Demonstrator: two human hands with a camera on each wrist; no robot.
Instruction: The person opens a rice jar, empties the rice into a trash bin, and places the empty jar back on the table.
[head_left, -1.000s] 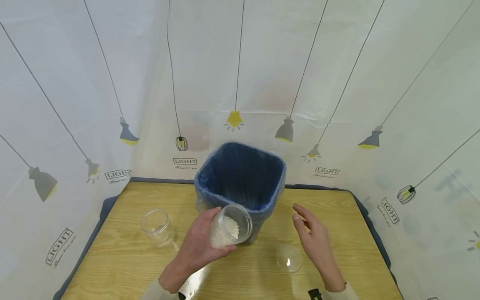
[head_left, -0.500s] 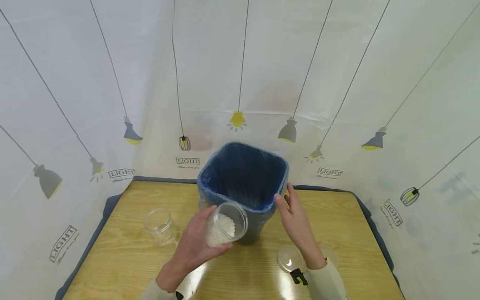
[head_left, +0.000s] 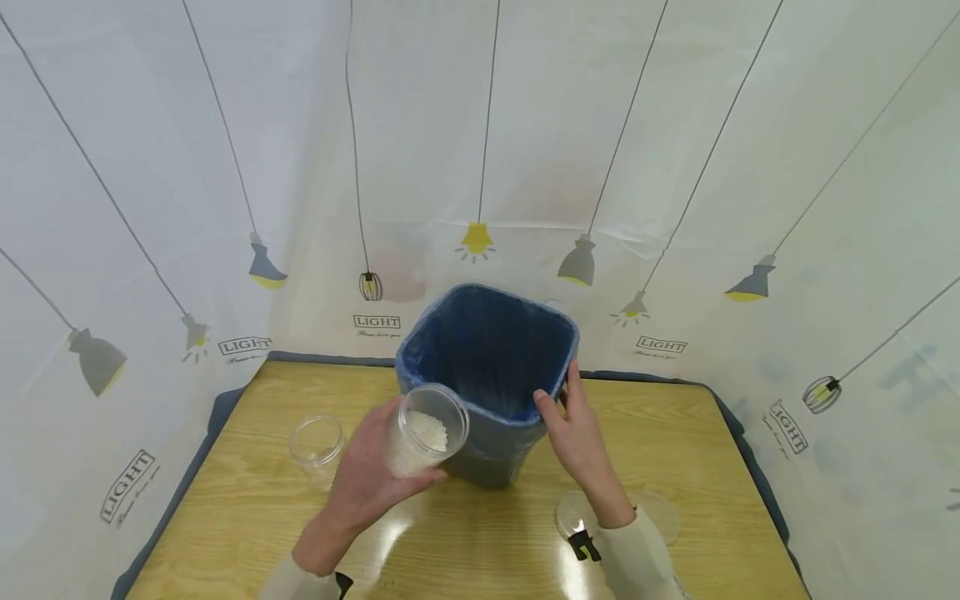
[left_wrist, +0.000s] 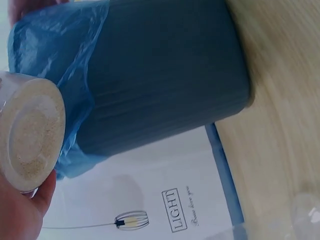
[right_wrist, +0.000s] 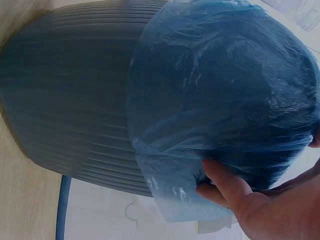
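My left hand [head_left: 360, 483] grips a clear plastic jar [head_left: 399, 457] partly filled with white rice [head_left: 427, 432]. The jar tilts, its open mouth facing up and to the right, beside the front left of a trash bin [head_left: 487, 454]. In the left wrist view the jar's round base [left_wrist: 35, 132] shows. A blue plastic liner [right_wrist: 200, 90] folds over the bin's rim. At the bin's right front corner my right hand [head_left: 581, 442] grips the rim, thumb at the top edge and fingers [right_wrist: 225, 182] against the liner outside.
Another clear jar [head_left: 317, 450] stands on the wooden table [head_left: 247, 500] at the left. Two clear round lids lie by the right forearm, one lid [head_left: 572, 510] partly covered by the wrist strap. A lamp-printed sheet [head_left: 675, 167] walls the table's back and sides.
My right hand has moved left and away from me to the bin's rim and taken hold of it. My left hand has shifted slightly left and forward with the jar.
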